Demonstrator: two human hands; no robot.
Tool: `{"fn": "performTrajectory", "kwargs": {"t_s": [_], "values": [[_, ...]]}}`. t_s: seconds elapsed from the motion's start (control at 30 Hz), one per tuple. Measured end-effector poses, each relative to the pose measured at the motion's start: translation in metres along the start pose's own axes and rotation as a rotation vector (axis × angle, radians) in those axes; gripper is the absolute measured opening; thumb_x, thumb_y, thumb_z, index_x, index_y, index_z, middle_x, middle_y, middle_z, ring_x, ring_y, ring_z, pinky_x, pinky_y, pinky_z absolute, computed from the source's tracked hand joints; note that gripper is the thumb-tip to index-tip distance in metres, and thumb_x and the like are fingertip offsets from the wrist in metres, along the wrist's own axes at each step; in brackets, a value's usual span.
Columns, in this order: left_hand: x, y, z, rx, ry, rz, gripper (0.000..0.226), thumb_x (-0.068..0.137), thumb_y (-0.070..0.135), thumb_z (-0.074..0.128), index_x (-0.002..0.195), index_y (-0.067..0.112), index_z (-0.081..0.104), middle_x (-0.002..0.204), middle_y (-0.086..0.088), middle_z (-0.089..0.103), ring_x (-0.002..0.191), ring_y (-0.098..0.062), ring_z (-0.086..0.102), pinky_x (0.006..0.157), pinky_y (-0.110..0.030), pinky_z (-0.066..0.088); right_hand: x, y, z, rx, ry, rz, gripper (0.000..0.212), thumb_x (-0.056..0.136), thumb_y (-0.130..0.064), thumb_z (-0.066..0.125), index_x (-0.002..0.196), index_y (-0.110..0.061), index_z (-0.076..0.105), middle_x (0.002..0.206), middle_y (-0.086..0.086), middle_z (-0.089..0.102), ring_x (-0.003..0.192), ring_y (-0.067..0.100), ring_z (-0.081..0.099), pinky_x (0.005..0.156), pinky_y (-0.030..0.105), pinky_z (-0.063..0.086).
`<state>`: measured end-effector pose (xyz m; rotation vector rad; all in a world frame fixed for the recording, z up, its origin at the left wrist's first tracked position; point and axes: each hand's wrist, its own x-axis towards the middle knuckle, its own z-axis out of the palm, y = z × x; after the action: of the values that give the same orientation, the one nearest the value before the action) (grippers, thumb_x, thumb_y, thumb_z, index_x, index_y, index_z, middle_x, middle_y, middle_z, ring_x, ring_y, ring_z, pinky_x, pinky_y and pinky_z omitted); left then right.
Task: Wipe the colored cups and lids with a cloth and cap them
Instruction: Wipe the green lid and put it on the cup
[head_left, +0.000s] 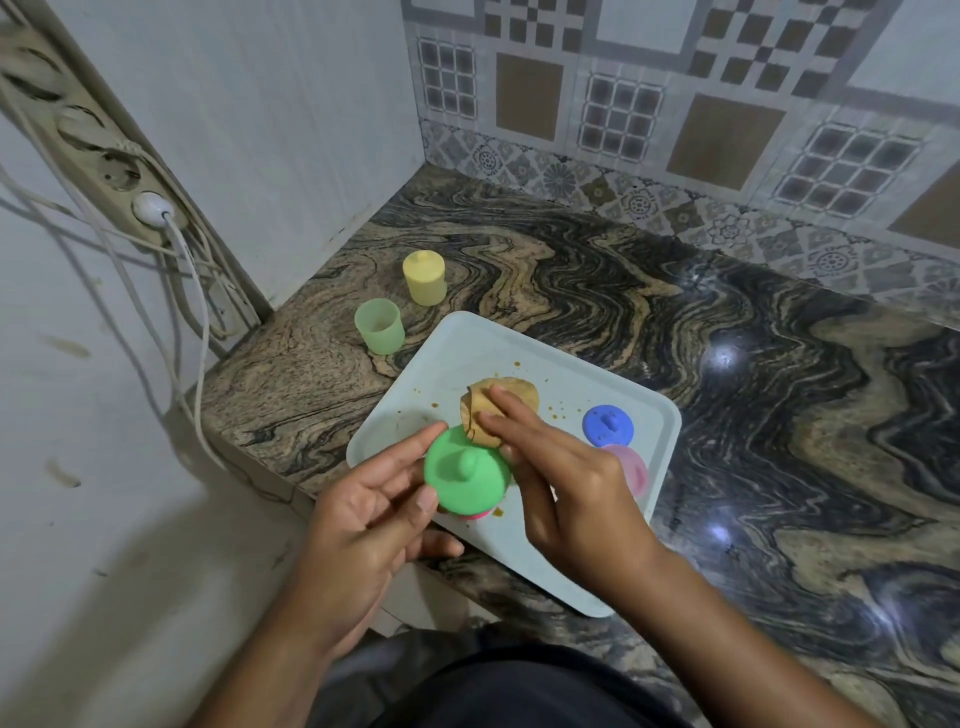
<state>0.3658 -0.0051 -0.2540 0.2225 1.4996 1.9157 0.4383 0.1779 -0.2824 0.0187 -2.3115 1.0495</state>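
While gripped between the thumb and curled fingers (415, 441) of the left hand (374, 499), held over the near-left part of the tray (519, 343): one green lid (466, 475), knob up. Pinched in the fingers of the right hand (566, 478): one yellowish cloth (498, 410), touching the green lid's far rim. Just under that lid, one pink-red sliver (475, 514); cannot tell what. Counted on the tray: one blue lid (608, 425), knob up, near the right edge; just nearer, one pink piece (631, 467), half hidden behind the right hand, cup or lid unclear; several brown spatters (554, 411) on the pale surface. Counted on the table (675, 312) beyond the tray's far-left corner: two cups, well apart from both hands. First, one green cup (379, 326), upright and uncapped; behind it, one yellow cup (427, 291), upright and capped with one yellow lid (422, 262). Fixed to the wall at left: one power strip (88, 130) with one white plug (152, 207) in it and cables (192, 291) hanging down.
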Motion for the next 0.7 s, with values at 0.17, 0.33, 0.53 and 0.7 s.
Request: {"fn": "performTrajectory", "kwargs": {"t_s": [0.17,0.33,0.53,0.7], "values": [[0.007,0.003,0.003,-0.037,0.063,0.003,0.056,0.078,0.01,0.065,0.134,0.013,0.058,0.126,-0.005,0.071,0.095,-0.011,0.071,0.06,-0.027,0.058,0.004,-0.001,-0.006,0.108,0.045,0.186,0.032,0.103,-0.009,0.053,0.132,-0.01,0.067,0.135,-0.014,0.064,0.14,0.006,0.049,0.11,0.022,0.046],[0.015,0.002,0.008,-0.052,0.133,-0.002,0.04,0.095,-0.006,0.05,0.132,0.008,0.057,0.108,-0.007,0.077,0.089,-0.013,0.074,0.06,-0.026,0.058,-0.003,-0.025,0.0,0.399,0.057,0.337,0.038,0.104,-0.014,0.049,0.133,-0.036,0.06,0.135,-0.034,0.059,0.14,0.006,0.05,0.112,0.041,0.048],[0.017,0.001,0.016,0.016,0.119,0.043,0.057,0.081,0.006,0.062,0.137,0.014,0.056,0.121,-0.004,0.074,0.095,-0.02,0.076,0.074,-0.035,0.063,-0.007,-0.021,0.002,0.376,0.098,0.352,0.035,0.105,-0.023,0.047,0.137,-0.029,0.059,0.14,-0.023,0.06,0.142,0.011,0.049,0.113,0.043,0.048],[0.023,-0.001,0.015,-0.05,0.193,0.037,0.048,0.084,0.006,0.063,0.131,0.016,0.06,0.117,-0.008,0.075,0.095,-0.016,0.073,0.068,-0.029,0.06,-0.014,-0.019,0.001,0.049,0.181,0.105,0.032,0.101,-0.004,0.052,0.13,0.003,0.065,0.142,0.016,0.06,0.121,0.027,0.068,0.101,0.02,0.051]]}}
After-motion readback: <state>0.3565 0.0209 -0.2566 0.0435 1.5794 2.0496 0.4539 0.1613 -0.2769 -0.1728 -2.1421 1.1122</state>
